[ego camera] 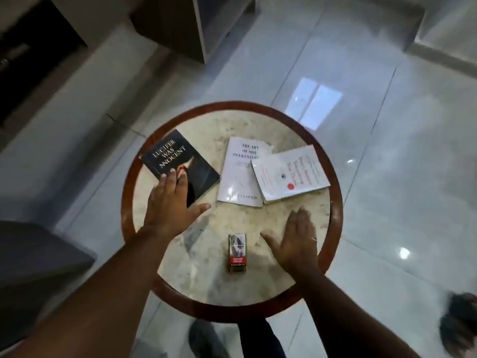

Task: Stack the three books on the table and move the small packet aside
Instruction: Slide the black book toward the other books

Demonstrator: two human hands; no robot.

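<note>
Three books lie flat on a round marble table (206,285) with a dark wooden rim. A black book (175,158) is at the left. A white book (238,177) lies in the middle. A second white book with a red dot (289,173) overlaps its right edge. A small packet (237,253) with a red band lies near the front edge. My left hand (169,202) is spread flat, its fingertips over the black book's near corner. My right hand (296,241) is spread flat on the tabletop, just right of the packet and below the white books. Both hands hold nothing.
Glossy grey floor tiles (387,125) surround the table. A dark grey seat (33,259) is at the left, close to the table. A wooden cabinet (180,27) stands at the back. Dark footwear (459,324) lies on the floor at the lower right.
</note>
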